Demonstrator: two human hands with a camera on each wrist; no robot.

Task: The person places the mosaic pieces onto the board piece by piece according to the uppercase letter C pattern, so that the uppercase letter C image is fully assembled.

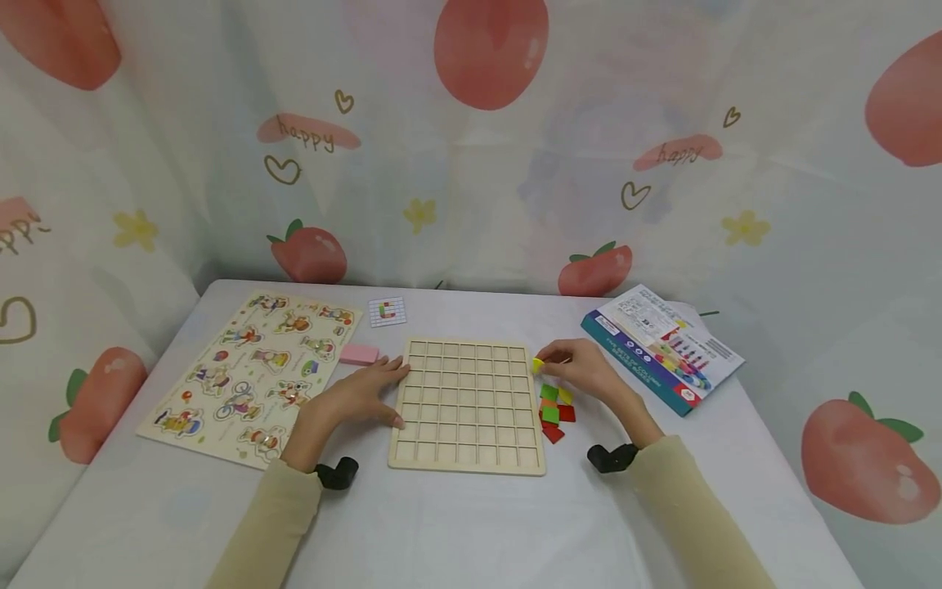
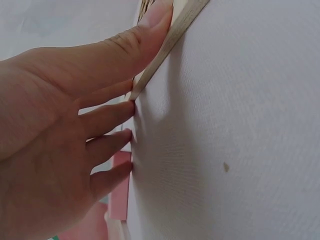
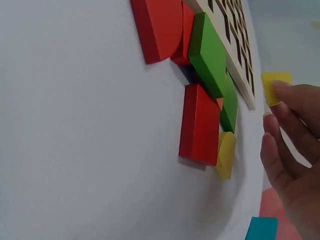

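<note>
A pale wooden grid board (image 1: 471, 467) lies flat in the middle of the table. My left hand (image 1: 356, 397) rests at its left edge, fingers spread and fairly straight. In the left wrist view the thumb (image 2: 145, 40) lies along the board's rim. My right hand (image 1: 586, 368) pinches a small yellow block (image 3: 276, 86) between thumb and fingers, just off the board's right edge. Below that hand sits a loose pile of blocks: a green block (image 3: 209, 55), a red block (image 3: 200, 125), a yellow piece (image 3: 226, 154) and several others, with an orange one partly hidden.
A picture puzzle board (image 1: 243, 360) covers the table's left side. Next to it lies a pink block (image 1: 359, 354), close to the left fingertips. A small pattern card (image 1: 387, 312) lies behind the grid board. At the back right is a printed box (image 1: 655, 352).
</note>
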